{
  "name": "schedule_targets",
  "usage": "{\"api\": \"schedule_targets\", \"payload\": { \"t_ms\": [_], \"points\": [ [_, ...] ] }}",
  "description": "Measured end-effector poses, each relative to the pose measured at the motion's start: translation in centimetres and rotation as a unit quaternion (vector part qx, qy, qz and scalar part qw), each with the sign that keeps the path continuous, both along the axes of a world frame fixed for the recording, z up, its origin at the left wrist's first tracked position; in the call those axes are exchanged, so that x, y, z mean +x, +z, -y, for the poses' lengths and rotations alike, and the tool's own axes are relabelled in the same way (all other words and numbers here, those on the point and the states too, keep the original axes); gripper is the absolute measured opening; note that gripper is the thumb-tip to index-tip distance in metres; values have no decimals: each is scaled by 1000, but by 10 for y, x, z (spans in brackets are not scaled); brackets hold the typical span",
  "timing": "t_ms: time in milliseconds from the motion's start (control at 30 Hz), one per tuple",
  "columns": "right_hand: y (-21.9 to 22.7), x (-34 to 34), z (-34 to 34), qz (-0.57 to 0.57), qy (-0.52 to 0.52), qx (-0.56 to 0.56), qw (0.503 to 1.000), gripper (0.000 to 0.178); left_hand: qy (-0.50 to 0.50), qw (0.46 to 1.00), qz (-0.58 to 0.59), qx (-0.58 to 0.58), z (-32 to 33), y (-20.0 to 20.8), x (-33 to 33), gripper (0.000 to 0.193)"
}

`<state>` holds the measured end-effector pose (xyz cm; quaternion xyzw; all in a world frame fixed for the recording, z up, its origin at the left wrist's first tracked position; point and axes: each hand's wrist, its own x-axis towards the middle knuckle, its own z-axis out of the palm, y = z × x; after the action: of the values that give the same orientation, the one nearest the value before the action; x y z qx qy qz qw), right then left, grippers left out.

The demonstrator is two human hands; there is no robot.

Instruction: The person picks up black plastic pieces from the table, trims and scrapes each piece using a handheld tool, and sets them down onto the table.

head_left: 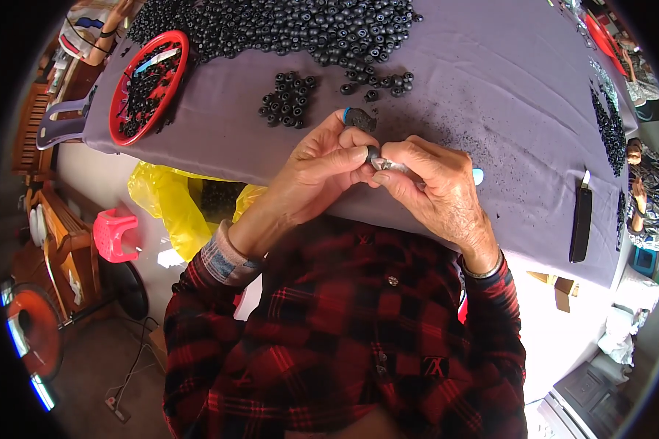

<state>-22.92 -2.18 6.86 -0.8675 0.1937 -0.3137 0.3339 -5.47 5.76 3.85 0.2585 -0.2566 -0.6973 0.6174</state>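
Over the near edge of the table, both hands meet at one small black round part [373, 154]. My left hand [322, 164] pinches it between thumb and fingers; a black finger cover [360, 119] with a blue rim sits on one fingertip. My right hand [439, 183] is closed round a slim tool with a shiny metal tip [383, 164] touching or close beside the part. Its light-blue end [478, 176] shows past the palm; most of the tool is hidden. Beyond my left hand lies a small group of black round parts [287, 100] with holes in their middles.
A large heap of black parts [293, 29] covers the far side of the purple tablecloth [520, 95]. A red bowl [177, 80] with black scraps stands left; a black-handled tool [581, 223] lies right. Below are a yellow bag [165, 205] and pink stool [113, 235]. Other people sit nearby.
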Motion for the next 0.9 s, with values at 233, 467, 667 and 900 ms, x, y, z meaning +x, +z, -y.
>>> {"api": "schedule_targets", "payload": {
  "t_ms": [233, 467, 667, 900],
  "points": [
    [-5, 0, 16, -38, -95, 90, 991, 13, -26, 999, 26, 5, -10, -8, -8, 34],
    [0, -12, 20, -9, -39, 192, 981, 15, -13, 1000, 3, 5, 0, -16, 6, 27],
    [1, 7, -4, 28, 35, 110, 993, 19, -38, 998, 8, 44, -4, -14, 2, 41],
    [12, 11, -4, 24, 122, 233, 964, 7, -125, 988, -51, 77, -12, -7, 8, 46]
  ]
}}
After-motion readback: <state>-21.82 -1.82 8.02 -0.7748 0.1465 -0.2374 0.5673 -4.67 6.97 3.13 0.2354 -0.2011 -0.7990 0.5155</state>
